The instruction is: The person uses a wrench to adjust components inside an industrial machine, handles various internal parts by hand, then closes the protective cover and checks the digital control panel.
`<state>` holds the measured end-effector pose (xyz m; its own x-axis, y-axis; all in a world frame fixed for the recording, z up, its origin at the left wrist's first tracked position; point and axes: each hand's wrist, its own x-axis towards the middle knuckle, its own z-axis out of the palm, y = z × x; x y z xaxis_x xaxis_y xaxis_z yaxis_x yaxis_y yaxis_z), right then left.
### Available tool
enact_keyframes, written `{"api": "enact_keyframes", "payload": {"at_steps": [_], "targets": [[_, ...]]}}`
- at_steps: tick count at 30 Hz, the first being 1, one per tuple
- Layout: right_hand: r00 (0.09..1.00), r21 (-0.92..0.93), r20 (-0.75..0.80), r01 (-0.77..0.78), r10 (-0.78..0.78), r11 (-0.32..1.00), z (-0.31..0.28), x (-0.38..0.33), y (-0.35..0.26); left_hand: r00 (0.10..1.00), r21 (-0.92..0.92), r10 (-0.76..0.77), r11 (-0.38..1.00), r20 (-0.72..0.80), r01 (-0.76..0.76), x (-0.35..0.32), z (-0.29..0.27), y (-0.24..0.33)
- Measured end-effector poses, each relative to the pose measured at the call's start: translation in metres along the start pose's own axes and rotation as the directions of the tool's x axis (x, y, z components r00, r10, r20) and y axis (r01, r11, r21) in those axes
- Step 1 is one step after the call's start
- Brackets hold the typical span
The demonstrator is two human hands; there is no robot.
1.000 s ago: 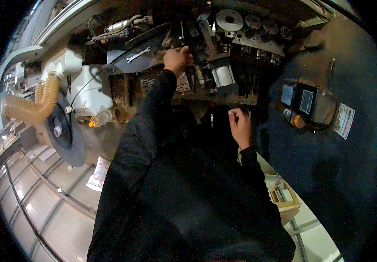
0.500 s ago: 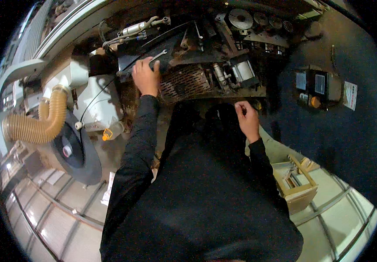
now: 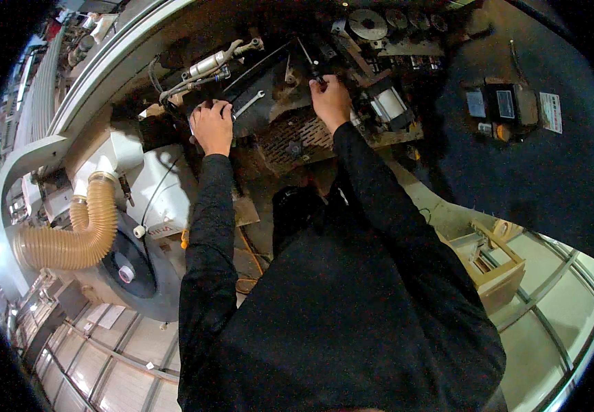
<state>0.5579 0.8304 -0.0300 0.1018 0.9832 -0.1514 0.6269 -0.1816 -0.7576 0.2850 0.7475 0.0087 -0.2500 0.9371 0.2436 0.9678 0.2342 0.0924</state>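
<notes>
My right hand [image 3: 331, 99] reaches over the machine bed, its fingers closed around the dark handle of a thin-shafted tool that looks like a screwdriver [image 3: 305, 52]. The shaft points away from me, to the far left. My left hand [image 3: 213, 128] rests at the left edge of a dark metal plate [image 3: 252, 118]. Its fingers are curled, and whatever they grip is hidden. Just right of them an open-ended wrench [image 3: 247, 104] lies slantwise on the plate, apart from the palm.
Beyond my left hand is a silver cylinder [image 3: 207, 64] with hoses. A slotted grate [image 3: 290, 143] lies nearer me, a white cylinder [image 3: 388, 104] to the right. Ribbed tan hoses [image 3: 70, 247] fill the left side. At lower right stands a wooden box [image 3: 499, 278].
My right hand has gone from beside my lap up and left onto the screwdriver. My left hand has drawn left, away from the wrench. The view has tilted slightly.
</notes>
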Motion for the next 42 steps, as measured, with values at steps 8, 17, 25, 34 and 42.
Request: {"api": "enact_keyframes", "payload": {"at_steps": [8, 17, 25, 34, 42], "targets": [[1.000, -0.056, 0.018, 0.008, -0.007, 0.998, -0.008, 0.007, 0.005, 0.998, -0.003, 0.065, 0.998, -0.022, -0.065, 0.000, 0.000, -0.004], [0.992, 0.054, 0.130, -0.012, 0.005, 0.998, -0.010, 0.012, 0.013, 0.996, 0.045, 0.086, 0.995, -0.007, -0.085, 0.001, 0.001, -0.011], [0.980, 0.118, 0.150, 0.112, -0.129, 0.987, -0.031, -0.017, 0.006, 0.996, 0.078, 0.076, 0.994, 0.037, -0.079, 0.006, 0.011, -0.002], [0.859, 0.303, 0.471, 0.055, -0.200, 0.951, -0.083, -0.067, 0.014, 0.998, 0.177, 0.060, 0.983, -0.009, -0.057, 0.000, 0.006, -0.013], [0.864, 0.330, 0.437, 0.106, -0.251, 0.938, -0.086, -0.096, 0.050, 0.999, 0.154, 0.044, 0.987, 0.001, -0.043, 0.009, 0.012, 0.017]]}}
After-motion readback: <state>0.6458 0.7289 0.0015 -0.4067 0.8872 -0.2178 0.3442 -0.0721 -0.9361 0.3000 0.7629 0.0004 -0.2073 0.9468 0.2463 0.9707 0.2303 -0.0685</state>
